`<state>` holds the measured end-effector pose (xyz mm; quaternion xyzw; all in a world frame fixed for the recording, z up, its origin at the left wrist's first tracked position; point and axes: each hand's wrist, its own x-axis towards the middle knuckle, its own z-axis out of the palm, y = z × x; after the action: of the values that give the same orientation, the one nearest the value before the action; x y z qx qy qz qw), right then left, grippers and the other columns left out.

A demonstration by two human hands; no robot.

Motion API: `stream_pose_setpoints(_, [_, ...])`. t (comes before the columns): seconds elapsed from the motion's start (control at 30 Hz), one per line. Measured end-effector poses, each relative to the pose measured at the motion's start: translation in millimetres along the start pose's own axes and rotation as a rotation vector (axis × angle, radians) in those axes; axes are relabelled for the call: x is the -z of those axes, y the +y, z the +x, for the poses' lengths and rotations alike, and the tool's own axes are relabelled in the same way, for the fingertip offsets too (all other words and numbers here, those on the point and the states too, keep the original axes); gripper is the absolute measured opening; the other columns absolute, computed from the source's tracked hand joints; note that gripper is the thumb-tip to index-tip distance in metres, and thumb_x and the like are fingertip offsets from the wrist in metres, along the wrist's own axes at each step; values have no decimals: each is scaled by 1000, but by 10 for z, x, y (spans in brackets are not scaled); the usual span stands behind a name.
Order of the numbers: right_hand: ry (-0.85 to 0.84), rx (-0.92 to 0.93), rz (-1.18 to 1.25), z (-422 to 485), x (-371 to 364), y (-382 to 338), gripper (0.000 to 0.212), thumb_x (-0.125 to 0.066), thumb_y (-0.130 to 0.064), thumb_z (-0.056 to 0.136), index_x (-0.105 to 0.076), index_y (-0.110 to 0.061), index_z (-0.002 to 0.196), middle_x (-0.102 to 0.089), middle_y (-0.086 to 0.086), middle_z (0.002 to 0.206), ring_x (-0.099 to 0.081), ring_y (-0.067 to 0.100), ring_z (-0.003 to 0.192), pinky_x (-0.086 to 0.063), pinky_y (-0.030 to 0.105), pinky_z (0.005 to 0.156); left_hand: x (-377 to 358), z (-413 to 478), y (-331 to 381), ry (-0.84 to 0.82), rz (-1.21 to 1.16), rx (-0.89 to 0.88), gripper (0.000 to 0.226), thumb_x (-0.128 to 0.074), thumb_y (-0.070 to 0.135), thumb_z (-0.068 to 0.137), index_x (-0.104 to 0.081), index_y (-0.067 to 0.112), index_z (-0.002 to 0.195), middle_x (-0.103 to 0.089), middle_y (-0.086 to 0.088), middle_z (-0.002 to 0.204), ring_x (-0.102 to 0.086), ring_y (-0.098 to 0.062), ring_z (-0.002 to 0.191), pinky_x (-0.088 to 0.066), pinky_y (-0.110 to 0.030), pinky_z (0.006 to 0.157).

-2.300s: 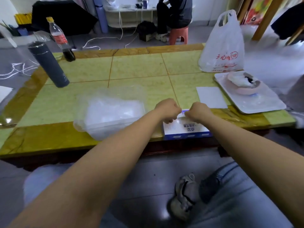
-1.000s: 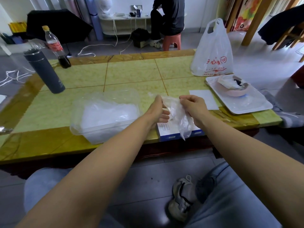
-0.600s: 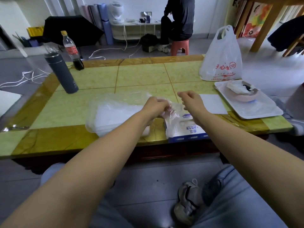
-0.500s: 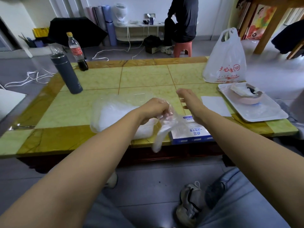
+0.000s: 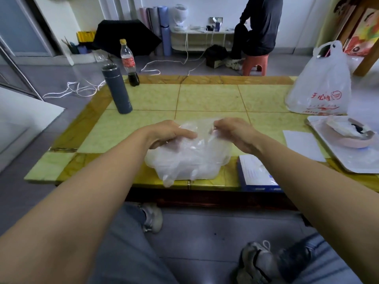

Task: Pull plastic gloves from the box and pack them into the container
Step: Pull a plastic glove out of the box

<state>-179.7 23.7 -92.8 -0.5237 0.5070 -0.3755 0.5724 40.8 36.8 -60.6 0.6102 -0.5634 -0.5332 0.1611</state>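
A clear plastic container (image 5: 222, 160) holding white crumpled gloves sits at the table's front edge. Both hands are above it with a thin clear plastic glove (image 5: 200, 133) stretched between them. My left hand (image 5: 170, 133) holds the glove's left side, fingers curled over it. My right hand (image 5: 233, 130) pinches its right side. Part of the glove hangs down over the container's front to about the table edge. The blue and white glove box (image 5: 257, 173) lies flat just right of the container, under my right forearm.
A dark flask (image 5: 117, 89) and a cola bottle (image 5: 129, 62) stand at the back left. A white plastic bag (image 5: 322, 87), a white tray (image 5: 352, 160) with a pink bowl and a paper sheet (image 5: 301, 144) are on the right. A person sits beyond the table.
The glove came out of the box, and both hands carried it left over the container. My right hand, briefly free, holds the glove again.
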Motion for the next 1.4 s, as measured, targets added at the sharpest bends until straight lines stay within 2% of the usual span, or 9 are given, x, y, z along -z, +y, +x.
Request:
stream_pose_setpoints(0.17, [188, -9, -58, 198, -242, 107, 23, -64, -14, 92, -50, -14, 74, -63, 11, 69, -58, 17, 50, -46, 21, 43, 240, 146, -270, 223, -231, 123, 16, -74, 10, 82, -70, 3, 96, -71, -10, 85, -67, -19, 75, -57, -37, 87])
stream_pose_setpoints(0.33, [318, 68, -344, 355, -478, 235, 21, -60, -16, 92, -47, -17, 76, -63, 10, 66, -45, 9, 32, -37, 20, 36, 55, 293, -315, 475, -315, 75, 12, -45, 5, 97, -56, 1, 98, -59, -13, 77, -58, -15, 47, -42, -18, 37])
stream_pose_setpoints(0.47, [327, 49, -514, 377, -545, 311, 6, -52, -11, 94, -46, -11, 91, -67, 13, 72, -54, 19, 44, -44, 23, 39, -79, 494, -440, 671, 215, 9, 28, -34, 21, 103, -48, 4, 119, -60, -14, 111, -59, -33, 98, -42, -33, 71])
stream_pose_setpoints(0.57, [394, 92, -534, 371, -488, 354, 14, -53, -6, 88, -45, -12, 99, -62, 8, 79, -59, 23, 61, -51, 37, 57, -134, 563, -494, 633, 463, -63, 22, -32, 21, 103, -45, 6, 114, -57, -12, 97, -51, -28, 82, -36, -34, 64])
stream_pose_setpoints(0.73, [457, 448, -459, 386, -389, 237, 18, -57, -4, 82, -54, -15, 95, -57, -2, 94, -51, 11, 75, -41, 19, 65, -207, 667, -536, 533, 653, -130, 4, -35, 16, 102, -37, 13, 101, -59, -13, 92, -49, -29, 75, -33, -36, 60])
stream_pose_setpoints(0.93, [-19, -107, -581, 470, -568, 363, 14, -53, -6, 96, -64, -4, 103, -66, 13, 93, -65, 19, 72, -58, 28, 68, -208, 734, -594, 498, 720, -126, 18, -41, 28, 101, -43, 12, 109, -62, -12, 100, -49, -27, 77, -36, -33, 62])
stream_pose_setpoints(1.17, [-88, -285, -579, 619, -696, 520, 12, -53, -1, 93, -65, -1, 97, -56, 7, 81, -57, 18, 71, -57, 29, 65, -231, 619, -321, 743, 1052, -369, 41, -65, 21, 82, -50, 14, 119, -48, -7, 114, -47, -26, 102, -41, -33, 82])
stream_pose_setpoints(1.27, [-91, -346, -617, 676, -735, 596, 13, -51, -2, 93, -62, -6, 85, -61, 10, 85, -60, 20, 75, -57, 31, 66, -412, 639, -129, 467, 842, -241, 19, -56, 16, 88, -58, 12, 106, -58, -5, 102, -58, -25, 91, -45, -31, 69])
stream_pose_setpoints(1.4, [-147, -455, -644, 764, -700, 660, 33, -54, 4, 89, -58, 4, 121, -63, 16, 99, -61, 26, 85, -55, 40, 85, -402, 871, -290, 71, 595, 229, 21, -51, 17, 96, -58, 4, 111, -68, -12, 92, -69, -27, 71, -58, -32, 69])
